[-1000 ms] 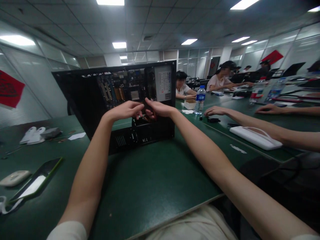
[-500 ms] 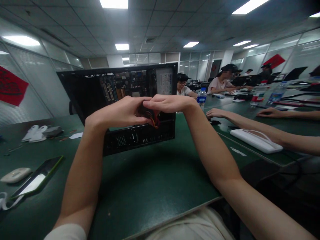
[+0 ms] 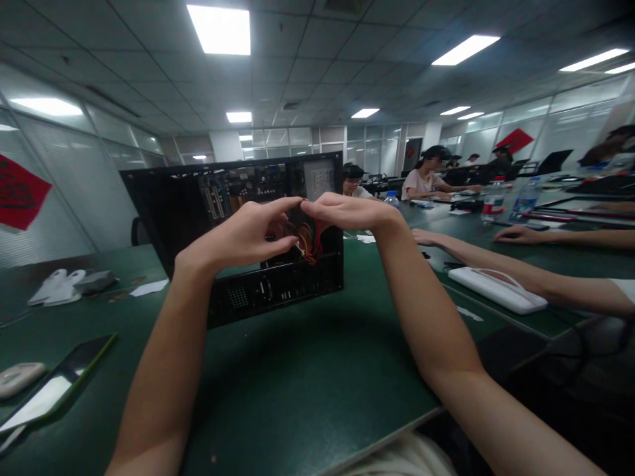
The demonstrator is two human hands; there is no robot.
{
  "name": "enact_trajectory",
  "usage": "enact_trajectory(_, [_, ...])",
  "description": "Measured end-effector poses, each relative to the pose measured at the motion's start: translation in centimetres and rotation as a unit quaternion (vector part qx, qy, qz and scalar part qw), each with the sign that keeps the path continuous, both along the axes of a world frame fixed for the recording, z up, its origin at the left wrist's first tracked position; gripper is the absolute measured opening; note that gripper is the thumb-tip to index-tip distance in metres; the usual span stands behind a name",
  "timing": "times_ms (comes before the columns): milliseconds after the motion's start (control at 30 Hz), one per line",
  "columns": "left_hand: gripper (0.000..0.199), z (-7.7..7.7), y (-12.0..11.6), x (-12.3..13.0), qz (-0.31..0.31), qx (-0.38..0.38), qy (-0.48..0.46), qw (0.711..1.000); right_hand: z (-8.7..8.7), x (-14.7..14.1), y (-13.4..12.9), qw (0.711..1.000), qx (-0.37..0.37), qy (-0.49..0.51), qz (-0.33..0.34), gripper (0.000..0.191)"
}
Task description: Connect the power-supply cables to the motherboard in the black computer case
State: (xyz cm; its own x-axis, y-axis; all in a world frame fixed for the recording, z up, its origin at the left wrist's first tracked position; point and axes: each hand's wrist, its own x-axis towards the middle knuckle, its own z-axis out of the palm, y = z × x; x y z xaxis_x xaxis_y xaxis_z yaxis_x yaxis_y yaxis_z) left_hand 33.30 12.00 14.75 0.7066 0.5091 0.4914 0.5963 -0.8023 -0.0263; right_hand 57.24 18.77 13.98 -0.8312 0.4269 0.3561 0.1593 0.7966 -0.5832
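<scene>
A black computer case (image 3: 278, 291) stands open on the green table, its circuit board (image 3: 248, 185) and a silver labelled unit (image 3: 320, 182) showing inside. In front of the opening, my left hand (image 3: 243, 235) has its thumb and forefinger apart, beside a bundle of red, yellow and black cables (image 3: 310, 244). My right hand (image 3: 342, 211) is closed on the upper part of that bundle, its fingertips close to the left forefinger. The rest of its fingers are hidden behind the hand.
On the left of the table (image 3: 278, 396) lie a phone (image 3: 59, 380), a pale rounded object (image 3: 20, 379) and a grey block (image 3: 94, 282). To the right are another person's forearm (image 3: 476, 261), a white box (image 3: 496, 289) and bottles (image 3: 493, 198).
The left thumb and forefinger have spread wider, and more of the cable bundle shows between the hands. The view has tilted up, so the case sits lower.
</scene>
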Motion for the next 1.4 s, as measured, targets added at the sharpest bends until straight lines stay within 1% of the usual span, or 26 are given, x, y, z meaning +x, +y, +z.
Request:
enact_trajectory(133, [0.060,0.4,-0.8,-0.5,-0.007,-0.007,-0.024,1.000,0.1,0.5,-0.4,0.999,-0.012,0.024,-0.026,0.065])
enact_trajectory(233, [0.064,0.7,-1.5,-0.8,-0.016,-0.035,-0.018,0.999,0.0,0.4,-0.5,0.999,-0.011,0.024,-0.027,0.065])
enact_trajectory(300, [0.066,0.7,-1.8,-0.9,-0.014,-0.041,-0.009,0.999,0.0,0.3,-0.4,1.000,-0.010,0.017,-0.020,0.065])
enact_trajectory(433, [0.064,0.6,-1.7,-0.8,0.000,-0.013,-0.014,1.000,0.0,0.0,-0.4,1.000,-0.008,-0.002,-0.010,0.066])
enact_trajectory(633, [0.061,0.2,-1.3,-0.2,-0.008,0.008,-0.007,1.000,0.0,-0.6,-0.8,0.998,-0.007,-0.050,0.030,0.070])
enact_trajectory(800, [0.066,-0.1,-1.0,0.3,-0.002,0.029,0.009,1.000,0.0,-0.5,-0.4,0.998,0.039,-0.052,0.004,0.069])
enact_trajectory(933, [0.067,-0.3,-0.8,0.4,-0.006,0.043,0.012,0.999,0.0,-0.3,-0.1,0.997,0.051,-0.050,-0.003,0.070])
enact_trajectory(1167, [0.064,-0.3,-0.6,0.1,0.002,0.077,0.008,0.997,-0.3,-0.3,0.4,0.999,0.029,-0.023,-0.005,0.068])
enact_trajectory(1400, [0.063,-0.2,-0.7,0.3,0.014,0.099,0.007,0.995,-0.1,-0.1,-0.2,0.999,-0.015,-0.025,-0.023,0.066])
